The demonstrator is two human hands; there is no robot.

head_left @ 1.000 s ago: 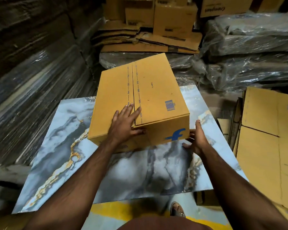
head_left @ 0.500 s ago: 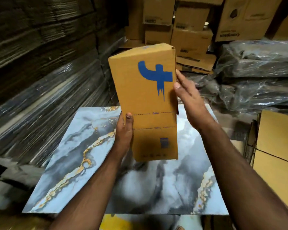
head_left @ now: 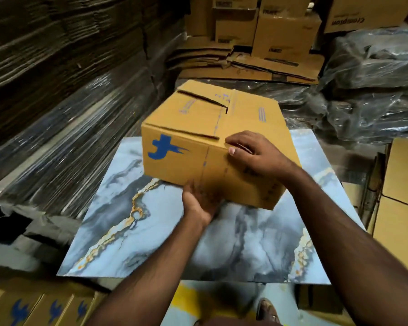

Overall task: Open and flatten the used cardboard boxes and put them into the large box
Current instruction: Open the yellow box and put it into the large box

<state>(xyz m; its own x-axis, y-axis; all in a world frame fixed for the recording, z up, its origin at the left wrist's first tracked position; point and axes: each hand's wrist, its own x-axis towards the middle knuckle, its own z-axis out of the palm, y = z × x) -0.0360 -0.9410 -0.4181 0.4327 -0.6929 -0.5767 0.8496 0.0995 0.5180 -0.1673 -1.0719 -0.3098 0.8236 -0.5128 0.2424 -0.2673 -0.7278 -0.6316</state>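
Now the cardboard box (head_left: 212,137) is gripped by the left hand (head_left: 198,203) underneath at 6 o'clock, right hand (head_left: 252,151) clamped on its top edge

Dim indoor light from above. Glare streaks the plastic-wrapped stacks (head_left: 57,128) on the left. Soft shadow falls under the cardboard box (head_left: 212,142). Hands look slightly motion-blurred, and wide-angle distortion bends the edges.

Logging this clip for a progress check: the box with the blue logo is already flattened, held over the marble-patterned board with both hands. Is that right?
Not quite. In the head view the box is not flattened; it keeps its full shape, top flaps only slightly parted. The rest holds: the left hand supports its near lower edge, the right hand grips the top edge, over the marble-patterned board.
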